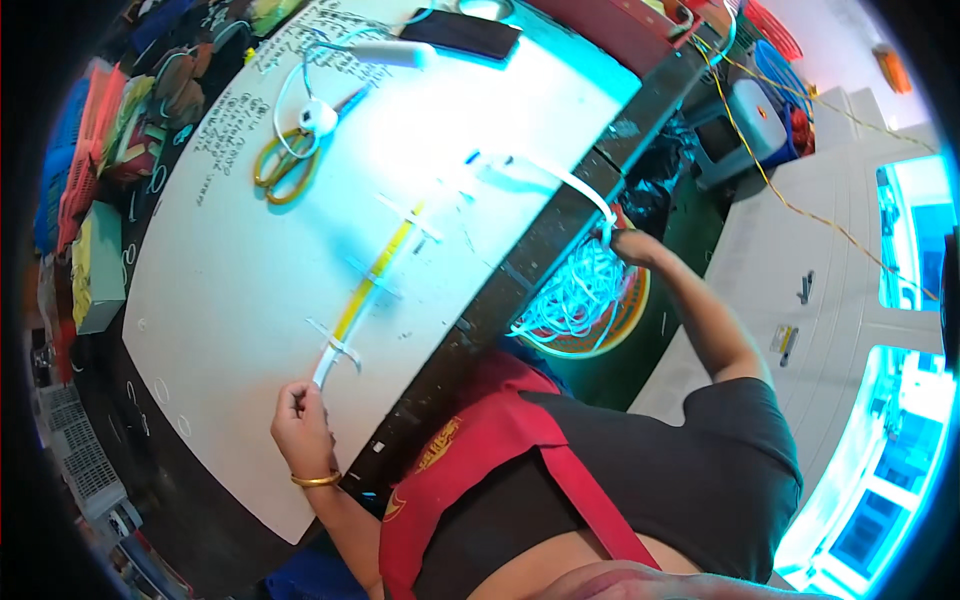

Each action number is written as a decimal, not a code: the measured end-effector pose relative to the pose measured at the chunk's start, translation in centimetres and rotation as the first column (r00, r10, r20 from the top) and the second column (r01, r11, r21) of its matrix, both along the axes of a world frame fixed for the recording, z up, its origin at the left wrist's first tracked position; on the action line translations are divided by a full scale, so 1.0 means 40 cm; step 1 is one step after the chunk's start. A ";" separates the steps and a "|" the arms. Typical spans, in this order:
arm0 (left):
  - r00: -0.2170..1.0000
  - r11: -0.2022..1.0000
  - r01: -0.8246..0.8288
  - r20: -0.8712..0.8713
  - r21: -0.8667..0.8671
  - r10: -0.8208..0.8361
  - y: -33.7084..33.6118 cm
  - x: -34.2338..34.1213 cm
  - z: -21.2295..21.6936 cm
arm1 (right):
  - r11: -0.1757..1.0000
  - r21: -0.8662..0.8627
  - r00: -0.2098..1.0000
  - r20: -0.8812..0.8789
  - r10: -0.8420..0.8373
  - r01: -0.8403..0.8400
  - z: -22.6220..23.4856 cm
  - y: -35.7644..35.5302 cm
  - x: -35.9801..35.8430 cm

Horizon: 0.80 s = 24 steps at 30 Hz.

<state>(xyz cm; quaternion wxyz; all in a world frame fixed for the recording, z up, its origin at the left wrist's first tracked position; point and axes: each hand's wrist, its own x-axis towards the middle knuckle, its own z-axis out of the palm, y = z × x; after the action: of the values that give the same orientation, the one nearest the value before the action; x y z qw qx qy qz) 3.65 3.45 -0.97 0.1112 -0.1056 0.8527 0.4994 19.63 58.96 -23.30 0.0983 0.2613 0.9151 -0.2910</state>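
My left hand (303,425) is closed in a pinch on the end of a white flat cord (325,365), near the lower left of the table. From there the cord runs beside a yellow measuring strip (375,275), fixed to the table with several pieces of clear tape. It fades in the bright glare, then shows again as a white length (570,180) drooping over the table's right edge. My right hand (632,246) is at the rim of a basket (632,315) and appears closed on the cord; its fingers are in shadow. Tangled cord (575,290) fills the basket.
Yellow-handled scissors (285,170) lie on the white tabletop (230,330), by a white round device with a cable (318,118). A dark phone-like slab (462,35) is at the far edge. Crates (85,150) stand left; a grey stool (740,130) stands right.
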 end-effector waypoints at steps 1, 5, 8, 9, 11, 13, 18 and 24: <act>1.000 0.997 -0.014 -0.010 -0.075 0.014 -0.032 0.010 0.004 | 0.998 -0.030 0.999 -0.014 0.049 -0.049 0.181 -0.019 -0.076; 0.994 0.977 0.062 -0.073 -0.205 -0.078 -0.037 0.014 -0.007 | 0.827 0.452 0.842 0.537 0.047 -0.334 0.687 -0.103 -0.292; 0.983 0.960 0.088 -0.133 -0.267 -0.127 -0.038 0.027 -0.022 | 0.751 0.553 0.932 0.236 0.276 -0.362 0.795 -0.051 -0.446; 0.979 0.956 0.094 -0.151 -0.277 -0.140 -0.036 0.025 -0.024 | 0.774 0.515 0.930 0.194 0.314 -0.369 0.803 -0.047 -0.517; 0.979 0.961 0.095 -0.149 -0.261 -0.137 -0.030 0.026 -0.011 | 0.887 0.377 0.944 -0.083 0.320 -0.267 0.757 -0.028 -0.668; 0.982 0.964 0.083 -0.142 -0.253 -0.122 -0.038 0.026 -0.020 | 0.905 0.406 0.929 -0.270 0.253 -0.129 0.696 -0.043 -0.773; 0.986 0.960 0.085 -0.118 -0.268 -0.120 -0.032 0.021 -0.005 | 0.869 0.479 0.958 -0.168 0.231 -0.126 0.622 -0.098 -0.853; 0.967 0.951 0.092 -0.201 -0.295 -0.156 -0.041 0.019 -0.010 | 0.894 0.429 0.979 -0.094 0.182 -0.125 0.644 -0.120 -0.878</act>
<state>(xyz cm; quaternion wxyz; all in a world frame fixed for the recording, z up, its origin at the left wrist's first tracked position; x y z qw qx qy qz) 4.40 1.82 -1.37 0.0302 -0.0098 0.9274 0.3727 -15.48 54.18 2.47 0.0019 0.1835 0.9785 -0.0946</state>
